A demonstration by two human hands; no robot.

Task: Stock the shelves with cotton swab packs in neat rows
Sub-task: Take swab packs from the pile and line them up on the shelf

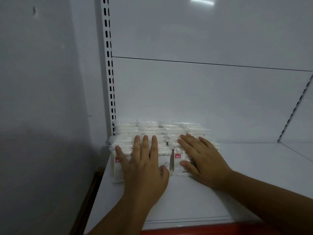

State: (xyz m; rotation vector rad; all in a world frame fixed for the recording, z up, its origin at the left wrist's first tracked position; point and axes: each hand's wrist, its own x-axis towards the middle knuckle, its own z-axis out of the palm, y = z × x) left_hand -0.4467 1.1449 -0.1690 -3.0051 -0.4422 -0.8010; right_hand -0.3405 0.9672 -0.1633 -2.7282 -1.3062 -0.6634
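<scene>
Swab packs point(128, 130) under flat hands point(144, 168) (on shelf point(254, 170))

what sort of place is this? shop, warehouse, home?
Most likely a retail shop, at a display unit. Clues: a white metal shelf with a red front strip, a slotted upright for adjustable shelves, and identical cotton swab packs in rows under the left hand and right hand.

Two bare forearms in shot; left hand point(144, 167) and right hand point(205, 161) are uncovered too, fingernails short and plain.
</scene>
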